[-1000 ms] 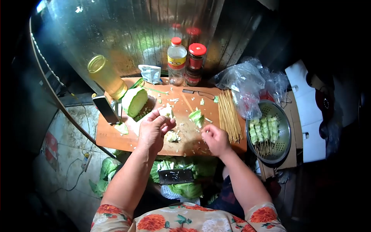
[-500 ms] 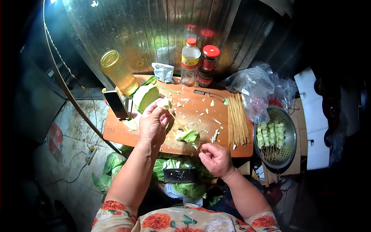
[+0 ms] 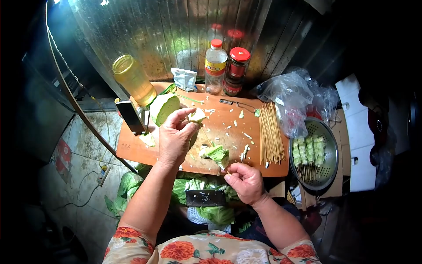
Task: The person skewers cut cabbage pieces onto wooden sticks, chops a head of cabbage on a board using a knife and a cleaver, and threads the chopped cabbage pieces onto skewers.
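The left hand [image 3: 176,137] has brought its pinched cabbage piece [image 3: 197,115] to the tip of the skewer [image 3: 206,137] over the counter [image 3: 128,154], the right hand [image 3: 246,180] gripping its base, so both appear to meet.

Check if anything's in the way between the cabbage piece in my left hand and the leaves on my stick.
Nothing visible blocks it: only a bare length of stick shows between the cabbage piece in your left hand and the leaves by your right hand.
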